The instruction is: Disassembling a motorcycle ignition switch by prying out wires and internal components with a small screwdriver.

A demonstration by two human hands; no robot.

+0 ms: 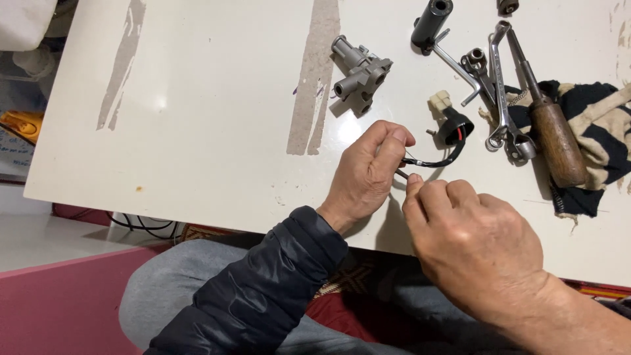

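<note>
My left hand [368,174] pinches the near end of a thin black cable [437,162] over the white table [197,131]. The cable curves up to a black round cap [455,126] with a red mark and a cream plug [439,100]. My right hand [470,246] meets the left hand, its thumb and forefinger closed on a small metal end piece [402,174] of the same cable. What sits between the fingertips is mostly hidden.
A grey metal valve-like part [358,73] lies beyond my hands. At the right are a black cylinder [431,21], wrenches [501,85], a wooden-handled tool [555,141] and a dark striped rag [595,125]. The table's near edge runs above my lap.
</note>
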